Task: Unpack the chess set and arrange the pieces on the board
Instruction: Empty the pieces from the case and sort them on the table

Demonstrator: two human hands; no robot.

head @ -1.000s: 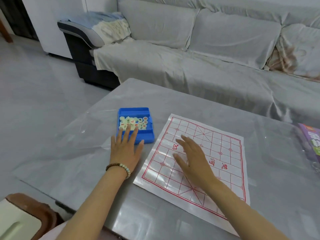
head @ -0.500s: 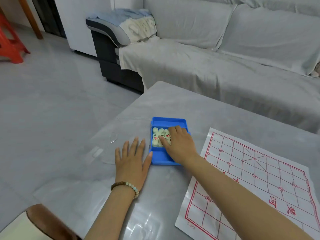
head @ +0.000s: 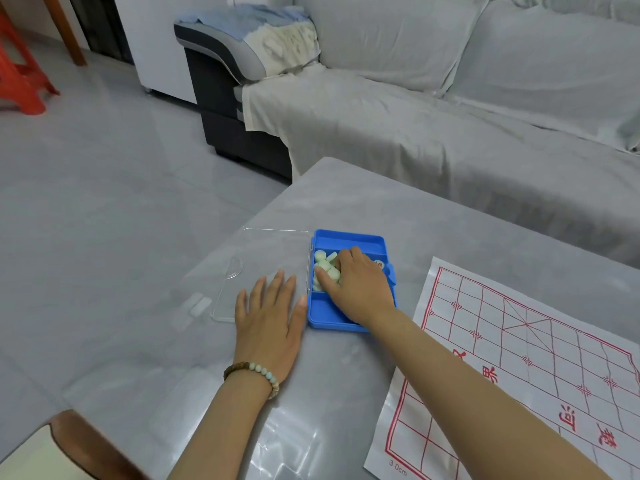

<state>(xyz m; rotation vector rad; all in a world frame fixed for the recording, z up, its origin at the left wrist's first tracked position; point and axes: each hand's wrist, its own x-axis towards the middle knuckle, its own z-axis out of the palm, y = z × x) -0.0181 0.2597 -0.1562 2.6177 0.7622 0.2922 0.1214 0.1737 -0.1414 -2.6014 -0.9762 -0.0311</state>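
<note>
Left hand [head: 268, 318] flat on clear lid [head: 263, 251], fingers straight, spread. Right hand [head: 356, 285] inside blue box [head: 346, 239], fingers bent over pale pieces [head: 323, 263]; cannot tell if holding one. Paper board [head: 540, 358] near box, right side.

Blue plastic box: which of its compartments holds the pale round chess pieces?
The middle compartment, where the right hand curls over the chess pieces. The far compartment and the near compartment show only bare blue floor.
</note>
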